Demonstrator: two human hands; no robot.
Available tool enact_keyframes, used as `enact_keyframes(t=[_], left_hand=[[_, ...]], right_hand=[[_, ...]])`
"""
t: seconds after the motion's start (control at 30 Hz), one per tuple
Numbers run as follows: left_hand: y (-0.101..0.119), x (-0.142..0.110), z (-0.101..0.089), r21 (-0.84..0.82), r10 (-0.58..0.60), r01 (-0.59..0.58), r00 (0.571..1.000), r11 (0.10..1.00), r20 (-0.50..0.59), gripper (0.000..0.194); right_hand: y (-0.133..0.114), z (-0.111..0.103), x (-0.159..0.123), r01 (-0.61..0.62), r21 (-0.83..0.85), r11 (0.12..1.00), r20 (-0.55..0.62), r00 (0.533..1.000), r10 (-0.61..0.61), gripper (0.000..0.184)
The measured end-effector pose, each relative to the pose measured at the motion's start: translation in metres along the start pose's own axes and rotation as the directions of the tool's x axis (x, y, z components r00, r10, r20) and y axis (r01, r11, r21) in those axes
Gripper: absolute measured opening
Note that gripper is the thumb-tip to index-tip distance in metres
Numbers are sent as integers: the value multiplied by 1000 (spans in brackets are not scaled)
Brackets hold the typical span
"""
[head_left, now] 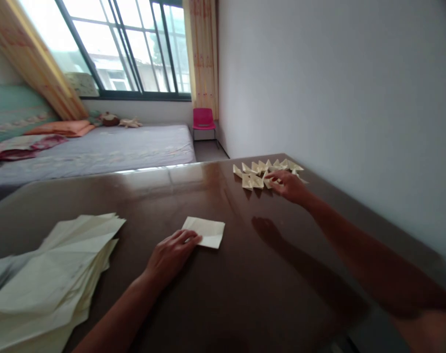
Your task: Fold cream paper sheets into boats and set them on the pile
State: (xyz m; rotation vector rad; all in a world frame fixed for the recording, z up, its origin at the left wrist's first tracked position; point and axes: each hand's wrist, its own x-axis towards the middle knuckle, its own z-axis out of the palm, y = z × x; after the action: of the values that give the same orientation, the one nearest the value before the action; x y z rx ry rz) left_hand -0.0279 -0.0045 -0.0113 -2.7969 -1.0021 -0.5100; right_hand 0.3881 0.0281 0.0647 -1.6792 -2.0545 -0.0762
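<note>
A folded square of cream paper (208,232) lies flat near the middle of the brown table. My left hand (175,250) holds it at its left edge, fingers together and the thumb on the paper. Farther off to the right, my right hand (287,185) is closed on a folded paper boat (267,181) at the near side of a group. The fingers partly hide that boat. Around it stand several more pointed folded paper boats (252,181), set close together in rows.
A thick pile of creased paper sheets (61,274) covers the table's left side. The glossy brown table (223,299) runs along a white wall (336,88) on the right. Beyond it are a bed (135,147), a pink chair (203,119) and a window.
</note>
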Motion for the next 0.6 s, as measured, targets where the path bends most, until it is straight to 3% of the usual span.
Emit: enact_keyframes(t=[0.03,0.1,0.13,0.17,0.23,0.37,0.5,0.6], left_hand=[[2,0,-1,-1,-24,24,1000,1000,14,29],[4,0,-3,-4,-78,78,995,997,54,31],[4,-1,-3,-23,-91,92,994,995,61,31],[4,-1,-3,-46,-98,101,993,994,65,32],[3,-2,-2,-95,-92,97,994,991,52,34],[1,-2,0,-91,-61,63,998,994,25,31],[1,-1,0,-7,-69,70,997,998,26,24],[1,-1,-2,8,-94,94,996,996,-2,24]], right_hand=[[-31,13,-5,160,129,979,120,977,-176,33],[-86,39,-15,394,336,855,255,836,-486,49],[-107,52,-19,450,399,799,289,765,-575,60],[-123,65,-22,475,424,771,290,735,-612,70],[-141,85,-22,494,414,765,266,738,-621,66],[-135,105,-13,537,333,775,217,757,-617,20],[-123,104,-15,561,248,790,186,772,-607,21],[-126,100,-25,570,190,799,146,789,-597,20]])
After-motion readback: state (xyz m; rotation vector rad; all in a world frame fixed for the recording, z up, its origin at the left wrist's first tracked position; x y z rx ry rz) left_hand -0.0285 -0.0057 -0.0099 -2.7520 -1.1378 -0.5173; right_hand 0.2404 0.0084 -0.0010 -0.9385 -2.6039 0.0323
